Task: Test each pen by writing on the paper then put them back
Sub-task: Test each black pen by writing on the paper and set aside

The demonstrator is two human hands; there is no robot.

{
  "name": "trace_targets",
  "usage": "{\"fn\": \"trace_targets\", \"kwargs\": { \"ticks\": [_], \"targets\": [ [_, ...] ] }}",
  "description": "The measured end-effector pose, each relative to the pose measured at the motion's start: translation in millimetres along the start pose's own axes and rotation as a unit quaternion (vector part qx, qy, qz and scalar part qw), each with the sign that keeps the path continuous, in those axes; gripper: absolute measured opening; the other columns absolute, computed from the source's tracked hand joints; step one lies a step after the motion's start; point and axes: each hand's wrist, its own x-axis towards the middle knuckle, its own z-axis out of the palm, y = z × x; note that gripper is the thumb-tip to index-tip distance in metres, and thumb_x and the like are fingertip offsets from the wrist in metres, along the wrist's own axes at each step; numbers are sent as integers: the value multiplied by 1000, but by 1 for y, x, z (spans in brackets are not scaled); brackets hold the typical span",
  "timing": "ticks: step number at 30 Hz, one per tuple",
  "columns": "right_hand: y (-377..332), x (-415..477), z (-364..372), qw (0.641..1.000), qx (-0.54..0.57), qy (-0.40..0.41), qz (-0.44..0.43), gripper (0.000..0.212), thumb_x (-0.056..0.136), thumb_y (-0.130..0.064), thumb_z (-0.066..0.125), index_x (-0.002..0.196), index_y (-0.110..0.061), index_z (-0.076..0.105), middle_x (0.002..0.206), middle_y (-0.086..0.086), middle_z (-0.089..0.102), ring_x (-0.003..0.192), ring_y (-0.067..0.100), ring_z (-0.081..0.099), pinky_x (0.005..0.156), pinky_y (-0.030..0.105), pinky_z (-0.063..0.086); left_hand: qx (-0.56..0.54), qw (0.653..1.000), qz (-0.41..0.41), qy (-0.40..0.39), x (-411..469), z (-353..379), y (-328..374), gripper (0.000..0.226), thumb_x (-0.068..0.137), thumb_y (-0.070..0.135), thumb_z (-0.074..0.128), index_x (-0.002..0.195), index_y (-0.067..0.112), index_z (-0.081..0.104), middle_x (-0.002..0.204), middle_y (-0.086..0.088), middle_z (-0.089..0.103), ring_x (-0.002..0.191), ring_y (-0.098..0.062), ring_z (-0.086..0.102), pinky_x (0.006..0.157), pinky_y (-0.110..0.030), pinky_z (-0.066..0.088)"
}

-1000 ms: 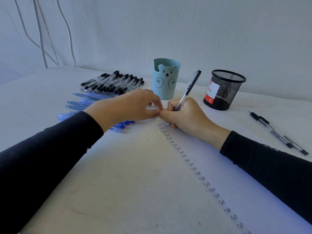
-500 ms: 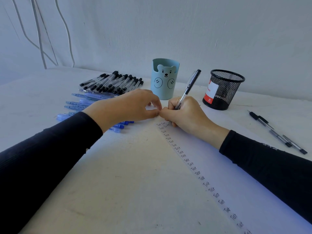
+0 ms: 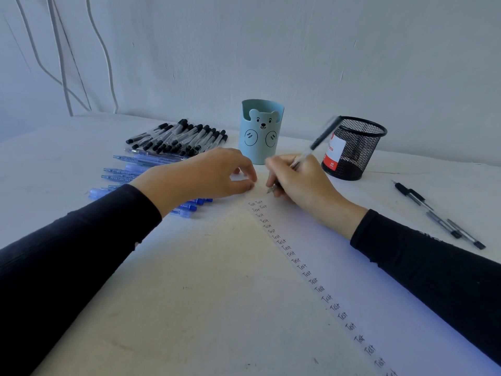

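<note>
My right hand [image 3: 301, 183] grips a clear pen with a black cap end [image 3: 315, 146], its tip just above the far corner of the white paper [image 3: 352, 272]. A column of handwritten "Test" words [image 3: 298, 263] runs down the paper's left edge. My left hand [image 3: 206, 176] rests with curled fingertips pressing on the paper's far corner, holding nothing. Behind the left hand lie a pile of black-capped pens [image 3: 179, 138] and a row of blue pens [image 3: 141, 172].
A light blue bear-face pen cup [image 3: 260, 131] stands behind the hands, a black mesh pen cup [image 3: 352, 147] to its right. Three black pens [image 3: 436, 213] lie on the table at the right. White cables hang on the wall at back left.
My right hand has drawn slightly away from my left hand, and the pen has tilted further right, blurred by motion. The pen tip now shows between the hands.
</note>
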Motion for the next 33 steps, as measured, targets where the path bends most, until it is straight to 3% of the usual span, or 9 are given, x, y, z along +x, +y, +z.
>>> {"fn": "trace_targets", "kwargs": {
  "ticks": [3, 8, 12, 16, 23, 27, 28, 30, 33],
  "targets": [
    [-10, 4, -12, 999, 29, 12, -21, 42, 98, -32, 52, 59, -16, 55, 47, 3, 52, 42, 12, 42, 46, 21, 35, -17, 1000, -2, -3, 0, -1, -2, 20, 93, 40, 59, 111, 34, 65, 94, 25, 50, 93, 2, 51, 75, -14, 34],
    [-31, 8, -43, 997, -13, 6, -78, 30, 104, -40, 40, 119, -17, 52, 41, -1, 49, 38, 16, 43, 42, 23, 37, -23, 1000, 0, -9, -1, 0, -4, 22, 93, 40, 59, 113, 33, 66, 96, 25, 50, 92, 4, 51, 80, -18, 37],
    [-20, -3, -54, 981, -116, -36, -152, 9, 101, -21, 52, 102, -29, 57, 82, -6, 68, 77, 8, 62, 75, 20, 48, -24, 1000, 1, -9, 0, 0, -6, 23, 93, 39, 59, 114, 33, 66, 96, 26, 50, 93, 7, 49, 81, -19, 36],
    [4, -24, -56, 960, -223, -86, -146, 7, 92, -12, 65, 97, -16, 67, 94, -5, 67, 82, 1, 56, 75, 10, 42, -22, 1000, 2, -10, 0, 0, -5, 23, 94, 37, 59, 115, 32, 66, 99, 24, 51, 95, 2, 50, 81, -19, 35],
    [17, -30, -56, 944, -282, -123, -121, 19, 90, -16, 69, 108, -13, 72, 104, 0, 65, 99, 14, 60, 91, 23, 46, -21, 1000, 8, -9, -1, 0, -5, 20, 94, 35, 59, 112, 32, 66, 101, 20, 54, 94, 6, 51, 76, -11, 35],
    [8, -27, -77, 940, -321, -87, -79, 23, 96, -27, 57, 115, -21, 69, 106, -7, 61, 97, 11, 57, 82, 13, 43, 1, 999, 11, 39, -3, 4, -3, 17, 94, 33, 58, 110, 34, 66, 105, 17, 57, 95, 0, 55, 83, -25, 45],
    [7, -25, -89, 931, -359, -32, -58, 19, 97, -26, 54, 107, -20, 69, 101, -6, 62, 94, 15, 59, 79, 22, 46, -12, 997, 22, 73, -3, 6, 1, 19, 94, 31, 58, 111, 32, 67, 107, 16, 58, 94, -2, 57, 83, -28, 48],
    [8, -23, -113, 850, -524, 49, 30, 17, 96, -19, 47, 102, -14, 62, 103, 3, 61, 99, 26, 59, 75, 31, 44, -78, 990, 49, 106, -3, 10, 16, 21, 93, 32, 60, 112, 29, 68, 106, 15, 61, 92, -1, 59, 81, -24, 52],
    [18, -29, -135, 722, -655, 12, 223, 23, 89, -4, 47, 106, -11, 61, 103, 6, 56, 105, 31, 57, 77, 30, 39, -119, 990, 58, 57, -5, 15, 41, 38, 81, 56, 61, 110, 33, 70, 98, 20, 63, 89, 3, 59, 74, -15, 51]
  ]
}}
